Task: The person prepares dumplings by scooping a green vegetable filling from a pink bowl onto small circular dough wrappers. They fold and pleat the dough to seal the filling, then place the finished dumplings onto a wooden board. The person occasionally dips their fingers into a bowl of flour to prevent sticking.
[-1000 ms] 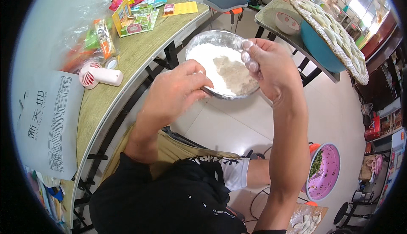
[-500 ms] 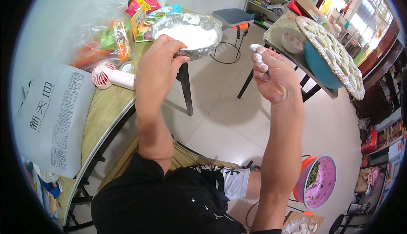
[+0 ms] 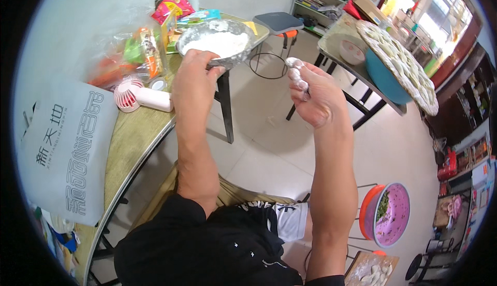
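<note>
My left hand (image 3: 199, 74) grips the near rim of a see-through bowl (image 3: 239, 57), thumb outside and fingers over the edge. White flour (image 3: 220, 42) fills much of the bowl, and powder coats its inner wall. The bowl is at the far end of the table on the left; whether it rests there or is held up, I cannot tell. Apart from it, to the right, my right hand (image 3: 318, 92) is raised over the floor with its fingers curled together. Flour whitens those fingertips, and anything inside them is hidden.
Snack packets (image 3: 173, 7), a pink handheld fan (image 3: 147, 98) and a grey bag (image 3: 67, 151) crowd the left table (image 3: 121, 164). At right, a tray of dumplings (image 3: 401, 66) tops a blue basin (image 3: 380, 81). A pink basin with green filling (image 3: 396, 218) and a floury board (image 3: 370, 270) sit low right.
The bowl and my left hand appear slightly further left in the view. My right hand has shifted left, a little closer to the bowl, its fingers still curled. The view itself has moved slightly.
</note>
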Available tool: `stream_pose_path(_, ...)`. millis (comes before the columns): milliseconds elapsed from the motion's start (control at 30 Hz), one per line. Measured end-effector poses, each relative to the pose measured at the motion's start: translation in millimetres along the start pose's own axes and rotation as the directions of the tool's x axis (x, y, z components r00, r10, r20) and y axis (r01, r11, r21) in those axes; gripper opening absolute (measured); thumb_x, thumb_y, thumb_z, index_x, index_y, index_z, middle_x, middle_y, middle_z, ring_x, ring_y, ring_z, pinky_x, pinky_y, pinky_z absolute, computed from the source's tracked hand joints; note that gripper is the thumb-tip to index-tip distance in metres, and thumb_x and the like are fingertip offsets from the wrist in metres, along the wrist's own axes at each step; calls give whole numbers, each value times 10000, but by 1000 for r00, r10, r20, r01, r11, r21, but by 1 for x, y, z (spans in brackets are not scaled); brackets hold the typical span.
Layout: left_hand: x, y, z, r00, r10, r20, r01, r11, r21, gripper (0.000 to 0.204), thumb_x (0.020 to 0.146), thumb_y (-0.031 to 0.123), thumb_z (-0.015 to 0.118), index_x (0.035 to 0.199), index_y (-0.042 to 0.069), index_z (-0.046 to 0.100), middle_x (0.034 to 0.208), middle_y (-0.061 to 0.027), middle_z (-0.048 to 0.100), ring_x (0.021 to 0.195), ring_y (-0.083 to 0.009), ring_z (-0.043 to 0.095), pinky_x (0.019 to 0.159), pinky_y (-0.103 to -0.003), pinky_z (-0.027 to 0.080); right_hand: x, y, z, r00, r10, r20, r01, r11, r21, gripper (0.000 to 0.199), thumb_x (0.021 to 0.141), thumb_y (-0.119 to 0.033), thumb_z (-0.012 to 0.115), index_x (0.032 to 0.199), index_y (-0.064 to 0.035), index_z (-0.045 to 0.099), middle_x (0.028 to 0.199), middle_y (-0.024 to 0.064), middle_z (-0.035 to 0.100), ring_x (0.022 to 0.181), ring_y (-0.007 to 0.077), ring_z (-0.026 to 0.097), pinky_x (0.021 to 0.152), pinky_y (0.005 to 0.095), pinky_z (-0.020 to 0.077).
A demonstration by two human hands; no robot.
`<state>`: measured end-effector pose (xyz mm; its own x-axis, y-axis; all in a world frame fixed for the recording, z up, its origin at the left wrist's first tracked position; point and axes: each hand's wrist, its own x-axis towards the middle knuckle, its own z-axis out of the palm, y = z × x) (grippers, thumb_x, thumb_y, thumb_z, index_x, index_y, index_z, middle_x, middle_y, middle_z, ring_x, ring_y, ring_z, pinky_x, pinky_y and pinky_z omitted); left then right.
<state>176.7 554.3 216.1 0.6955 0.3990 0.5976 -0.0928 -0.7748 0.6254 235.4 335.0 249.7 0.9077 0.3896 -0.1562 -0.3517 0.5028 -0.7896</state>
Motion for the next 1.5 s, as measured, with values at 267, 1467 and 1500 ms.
stream_pose_path(267, -46, 43, 28, 988, 140, 63, -124, 970, -207, 734, 883, 53, 714, 1535, 50, 377, 1453, -168, 488, 812, -134, 582, 781, -290, 497, -155, -11, -142, 917, -329, -228, 358, 928, 101, 177, 998, -145, 604, 1097, -4, 642, 785, -13, 587, 623, 53, 505, 492, 190, 337)
stream_pose_path(1467, -588, 404, 177, -670, 741, -44, 214, 136, -967, 311, 979, 222, 559, 1246, 70, 611, 1079, -163, 644, 991, -385, 634, 820, -470, 519, -715, 196, -316, -538, -542, -646, -736, 676, 45, 267, 919, -61, 563, 1135, -15, 714, 1132, 255, 681, 1032, 407, 652, 920, 440, 503)
stream_pose_path(1500, -592, 408, 174, -682, 729, -61, 241, 144, -960, 346, 983, 234, 560, 1283, 65, 594, 1113, -175, 642, 1022, -391, 628, 846, -469, 519, -710, 198, -310, -583, -509, -633, -697, 714, 69, 257, 925, -84, 578, 1130, -15, 716, 1126, 252, 683, 1034, 407, 649, 923, 439, 501)
